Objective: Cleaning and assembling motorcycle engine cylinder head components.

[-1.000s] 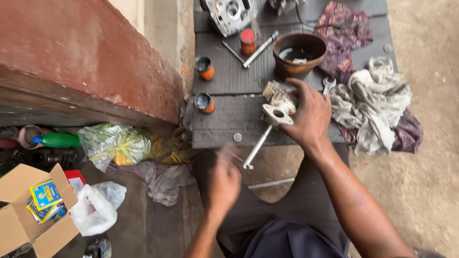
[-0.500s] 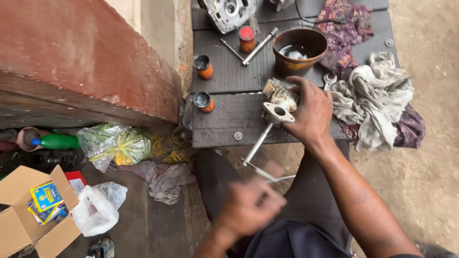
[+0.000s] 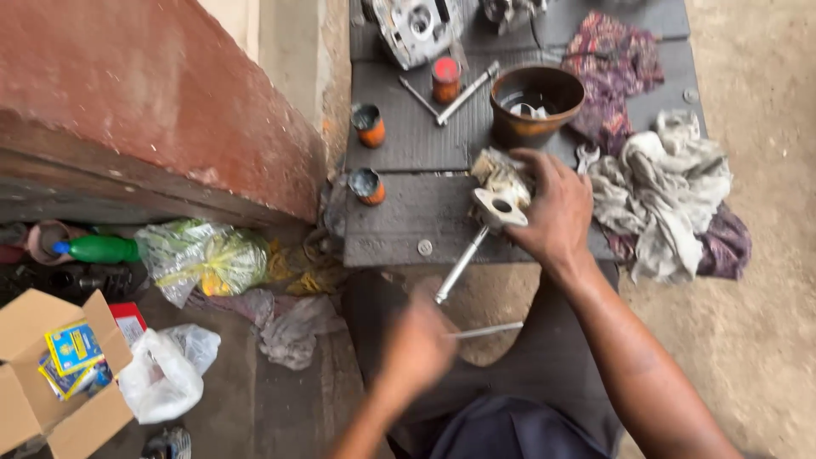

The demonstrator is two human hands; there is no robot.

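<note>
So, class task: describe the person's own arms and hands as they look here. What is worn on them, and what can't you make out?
Both forearms are bare: no sleeves, gloves, watch or bands show. The right hand is sharp, with no ring visible on its fingers. The left hand is blurred, so its fingers cannot be made out. Dark clothing shows at the bottom edge.

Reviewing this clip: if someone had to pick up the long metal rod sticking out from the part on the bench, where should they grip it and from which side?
Probably the rod's free lower end, from the near side. It slants off the dark bench edge into open air there, while its upper end runs into the metal part that the right hand covers. The blurred left hand is just below.
</note>
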